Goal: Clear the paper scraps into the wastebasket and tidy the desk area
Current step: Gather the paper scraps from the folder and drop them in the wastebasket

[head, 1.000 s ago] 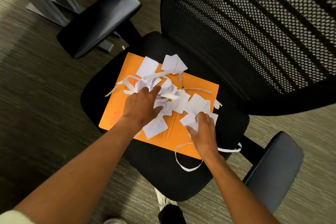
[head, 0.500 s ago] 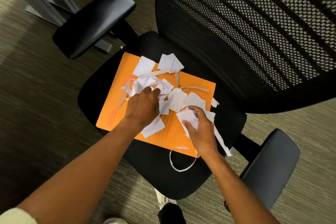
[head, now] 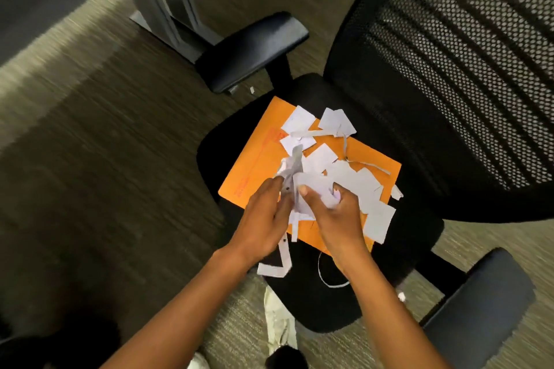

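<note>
White paper scraps (head: 353, 177) lie scattered over an orange envelope (head: 254, 165) on the black seat (head: 329, 302) of an office chair. My left hand (head: 263, 219) and my right hand (head: 335, 213) press together over the envelope's near edge, both closed on a bunch of scraps (head: 302, 189) held between them. A long strip (head: 278, 263) dangles from the bunch below my left hand. A thin loop of paper (head: 325, 278) rests on the seat under my right wrist. No wastebasket is in view.
The chair's mesh back (head: 455, 75) rises at the right. Black armrests stand at the upper left (head: 251, 51) and lower right (head: 479, 302). A grey desk leg (head: 168, 9) stands on the carpet behind the chair. Small scraps lie on the floor (head: 401, 296).
My hands have come together from separate spots on the pile and now hold a gathered bunch of scraps between them. The view has shifted, so the chair sits further right.
</note>
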`<state>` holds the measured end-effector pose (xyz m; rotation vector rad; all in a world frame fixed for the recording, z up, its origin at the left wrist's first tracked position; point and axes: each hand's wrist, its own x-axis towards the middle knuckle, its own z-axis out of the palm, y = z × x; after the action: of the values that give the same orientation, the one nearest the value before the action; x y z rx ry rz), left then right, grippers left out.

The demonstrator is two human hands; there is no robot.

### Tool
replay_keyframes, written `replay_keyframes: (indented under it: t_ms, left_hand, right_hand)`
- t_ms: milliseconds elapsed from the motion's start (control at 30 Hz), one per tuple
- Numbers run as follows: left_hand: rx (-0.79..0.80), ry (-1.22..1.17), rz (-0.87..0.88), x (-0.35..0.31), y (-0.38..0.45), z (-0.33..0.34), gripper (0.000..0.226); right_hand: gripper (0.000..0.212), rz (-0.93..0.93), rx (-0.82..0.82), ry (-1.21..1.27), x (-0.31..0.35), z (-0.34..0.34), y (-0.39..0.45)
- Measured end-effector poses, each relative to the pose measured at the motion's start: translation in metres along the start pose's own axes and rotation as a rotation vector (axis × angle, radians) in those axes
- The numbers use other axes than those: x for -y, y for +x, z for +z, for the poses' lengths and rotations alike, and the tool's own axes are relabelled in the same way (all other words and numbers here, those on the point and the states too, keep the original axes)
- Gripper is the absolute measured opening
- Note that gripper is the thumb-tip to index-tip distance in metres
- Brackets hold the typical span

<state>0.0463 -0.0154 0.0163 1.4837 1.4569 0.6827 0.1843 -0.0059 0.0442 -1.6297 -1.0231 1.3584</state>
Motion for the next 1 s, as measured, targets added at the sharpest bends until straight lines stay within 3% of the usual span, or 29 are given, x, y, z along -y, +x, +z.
replay_keyframes:
  t_ms: [233, 333, 467, 567, 833, 1000]
  left_hand:
    - [-0.155, -0.319, -0.138, 0.015, -0.073, -0.061, 0.024]
    - [-0.259, -0.368, -0.256, 0.029, -0.115, -0.087, 0.023]
    - [-0.416, -0.426, -0.396, 0.067, -0.183, -0.121, 0.03]
    - [-0.523, -0.494, -0.468, 0.1, -0.241, -0.146, 0.034]
    - [-0.78, -0.475, -0.647, 0.193, -0.393, -0.203, 0.038]
    - [-0.842, -0.395, -0.797, 0.256, -0.471, -0.233, 0.029]
  right_hand:
    - [0.022, 0.03, 0.183, 0.006, -0.005, 0.074, -0.038]
    - [0.036, 0.11, 0.271, 0.019, -0.013, 0.115, -0.062]
    - [0.024, 0.215, 0.446, 0.05, -0.025, 0.178, -0.109]
    - [0.029, 0.28, 0.533, 0.012, -0.037, 0.232, -0.153]
    - [0.041, 0.444, 0.73, -0.165, -0.094, 0.373, -0.269]
    - [0.027, 0.539, 0.78, -0.254, -0.142, 0.453, -0.337]
